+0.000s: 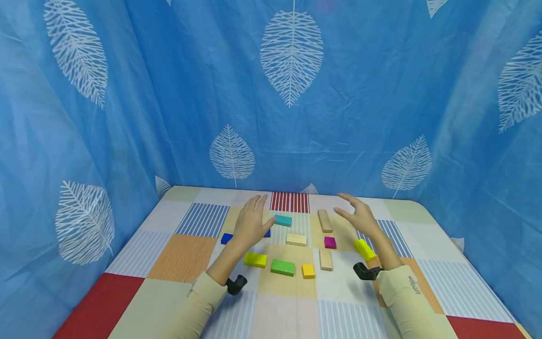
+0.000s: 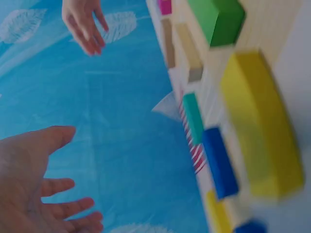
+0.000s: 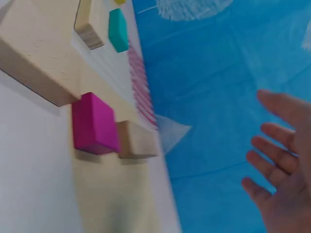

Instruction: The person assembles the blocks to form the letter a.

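Observation:
My left hand [image 1: 251, 223] hovers over the left part of the blocks, its fingers extended and holding nothing. Partly behind it are two blue blocks [image 1: 226, 238]. Nearer to me lie a yellow block [image 1: 255, 259] and a green block [image 1: 282, 267]. On the other side my right hand [image 1: 362, 216] is raised, fingers spread and nothing in them. Close to it are a long plain wooden block [image 1: 324, 221], a magenta block [image 1: 330, 242] and a bright yellow block [image 1: 365, 250]. A teal block [image 1: 283, 220] and another wooden block [image 1: 296, 240] lie between the hands.
A small orange-yellow block [image 1: 308, 271] and a wooden block [image 1: 325, 259] lie at the near middle of the patchwork tablecloth [image 1: 178, 294]. Blue curtains [image 1: 364, 94] with white leaf prints enclose the table at the back and both sides.

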`<state>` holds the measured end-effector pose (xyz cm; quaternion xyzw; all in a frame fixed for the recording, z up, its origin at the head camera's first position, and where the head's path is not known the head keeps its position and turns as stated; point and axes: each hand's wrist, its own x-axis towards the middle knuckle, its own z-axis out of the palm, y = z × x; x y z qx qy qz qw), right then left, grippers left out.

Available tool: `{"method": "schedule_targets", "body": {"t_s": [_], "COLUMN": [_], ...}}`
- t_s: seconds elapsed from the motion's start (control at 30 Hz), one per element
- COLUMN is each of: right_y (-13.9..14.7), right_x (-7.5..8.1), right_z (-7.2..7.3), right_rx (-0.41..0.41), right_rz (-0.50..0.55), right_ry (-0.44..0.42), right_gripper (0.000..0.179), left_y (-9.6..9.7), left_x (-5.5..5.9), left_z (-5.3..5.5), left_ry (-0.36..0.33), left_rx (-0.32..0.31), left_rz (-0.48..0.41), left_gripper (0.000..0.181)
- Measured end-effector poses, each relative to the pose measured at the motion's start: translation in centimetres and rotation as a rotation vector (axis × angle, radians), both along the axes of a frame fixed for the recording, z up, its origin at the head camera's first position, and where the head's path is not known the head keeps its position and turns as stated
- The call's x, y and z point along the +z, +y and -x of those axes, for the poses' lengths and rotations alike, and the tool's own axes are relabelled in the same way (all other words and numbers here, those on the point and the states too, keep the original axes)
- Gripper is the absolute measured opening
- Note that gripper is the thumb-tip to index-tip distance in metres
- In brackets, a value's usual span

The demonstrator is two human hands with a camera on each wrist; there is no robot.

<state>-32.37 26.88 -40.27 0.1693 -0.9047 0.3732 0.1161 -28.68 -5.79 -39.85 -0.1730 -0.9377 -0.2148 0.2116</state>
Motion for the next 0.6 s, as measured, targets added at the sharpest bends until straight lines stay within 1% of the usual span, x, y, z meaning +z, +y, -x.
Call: {"method": "schedule_targets", "body": {"t_s": [0.07, 0.17, 0.23, 0.3, 0.37, 0.43, 0.53, 0.6], "right_y": [0.0, -0.2, -0.6, -1.0, -1.3, -1.4, -0.8, -0.3], "right_x": [-0.9, -1.8, -2.0, -2.3, -2.7, -3.5, -5.1, -6.0], "right_z": [1.0, 2.3, 2.7, 2.8, 2.8, 3.0, 3.7, 4.2], "right_rx": [0.042, 0.118, 0.161, 0.197, 0.227, 0.245, 0.250, 0.236], "right_rz": [0.100, 0.226, 0.283, 0.315, 0.328, 0.324, 0.268, 0.203], "right_ry": [-0.054, -0.147, -0.201, -0.251, -0.293, -0.342, -0.395, -0.415], "right_gripper": [0.062, 0.062, 0.061, 0.061, 0.064, 0.069, 0.080, 0.087], "left_y": [1.1, 2.5, 3.2, 3.6, 3.8, 3.8, 3.8, 3.8], "left_x": [-0.9, -2.5, -3.6, -4.8, -5.7, -6.4, -6.9, -7.2], "left_z": [0.5, 1.3, 1.9, 2.3, 2.7, 2.8, 2.8, 2.8], "left_ry": [-0.015, -0.052, -0.080, -0.120, -0.168, -0.218, -0.290, -0.329], "left_rx": [-0.045, -0.143, -0.218, -0.284, -0.327, -0.359, -0.393, -0.414], "left_rz": [-0.055, -0.164, -0.244, -0.318, -0.362, -0.374, -0.338, -0.302], "left_gripper": [0.064, 0.056, 0.049, 0.045, 0.045, 0.046, 0.047, 0.047]}}
